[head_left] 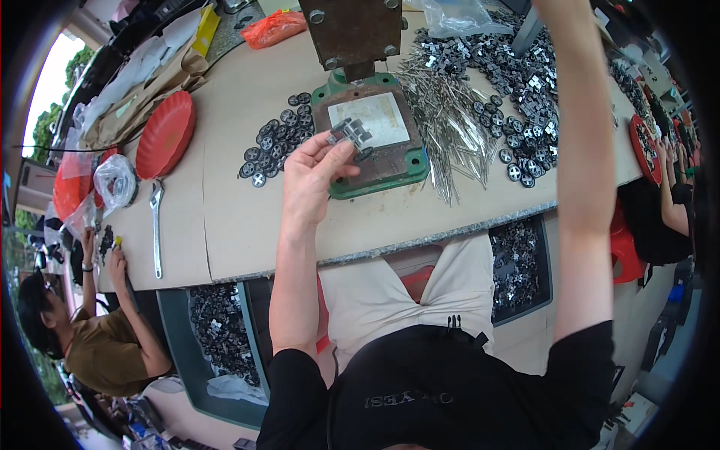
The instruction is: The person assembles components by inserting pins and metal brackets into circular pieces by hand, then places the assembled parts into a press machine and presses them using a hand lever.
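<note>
My left hand (319, 172) pinches a small grey plastic chassis piece (352, 133) between thumb and fingers, above the green base (379, 180) of a bench press. A dark wheel (363, 154) shows at the lower edge of that piece; whether it is attached I cannot tell. The brown press head (356, 34) stands over the base, just beyond my hand. My right forearm (585, 165) reaches up along the right side, and its hand lies beyond the upper edge of the picture. What the right hand touches is hidden.
Black wheels (277, 142) lie left of the press. Thin metal rods (454, 127), more wheels (525, 150) and a heap of grey pieces (517, 82) spread to its right. A wrench (156, 225) and red dish (166, 135) are at left. Filled bins (225, 330) sit below; another person (105, 337) works left.
</note>
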{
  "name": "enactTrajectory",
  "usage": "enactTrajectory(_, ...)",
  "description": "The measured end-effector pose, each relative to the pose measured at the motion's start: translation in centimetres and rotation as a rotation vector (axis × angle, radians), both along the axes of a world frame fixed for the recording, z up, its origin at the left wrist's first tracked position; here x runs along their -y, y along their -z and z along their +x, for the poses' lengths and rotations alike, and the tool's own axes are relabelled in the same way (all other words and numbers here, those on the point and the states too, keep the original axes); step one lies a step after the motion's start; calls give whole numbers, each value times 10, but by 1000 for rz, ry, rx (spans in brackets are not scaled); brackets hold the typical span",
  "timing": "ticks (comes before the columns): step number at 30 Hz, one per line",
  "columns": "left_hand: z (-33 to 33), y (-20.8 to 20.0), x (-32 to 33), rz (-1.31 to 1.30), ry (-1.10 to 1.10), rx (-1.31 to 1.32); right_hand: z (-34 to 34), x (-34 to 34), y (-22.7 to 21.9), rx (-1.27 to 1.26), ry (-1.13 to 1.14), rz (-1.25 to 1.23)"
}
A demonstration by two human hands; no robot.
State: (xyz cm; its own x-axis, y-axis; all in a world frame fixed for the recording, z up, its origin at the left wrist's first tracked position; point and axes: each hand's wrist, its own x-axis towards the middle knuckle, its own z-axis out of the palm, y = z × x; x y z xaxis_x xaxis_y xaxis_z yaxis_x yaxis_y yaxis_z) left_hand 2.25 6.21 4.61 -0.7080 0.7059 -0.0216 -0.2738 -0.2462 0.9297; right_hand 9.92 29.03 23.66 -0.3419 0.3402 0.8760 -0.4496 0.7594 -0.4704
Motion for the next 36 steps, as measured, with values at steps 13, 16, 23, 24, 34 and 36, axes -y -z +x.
enactTrajectory(13, 53, -1, 51, -106, -55, 65, 174, 24, 252, 438, 307, -434)
enactTrajectory(16, 55, -12, 120, -319, -445, -149, 174, 22, 256, 451, 326, -388)
enactTrajectory(23, 68, -17, 225, -1359, -902, -1242, 169, 25, 250, 469, 391, -304)
enactTrajectory(24, 64, -13, 212, -1097, -839, -1050, 168, 26, 250, 464, 405, -276)
enactTrajectory(34, -6, 36, 18, -717, -298, -966, 172, 24, 247, 572, 340, -429)
enactTrajectory(36, -12, 37, 13, -742, -266, -1018, 172, 20, 243, 629, 296, -465)
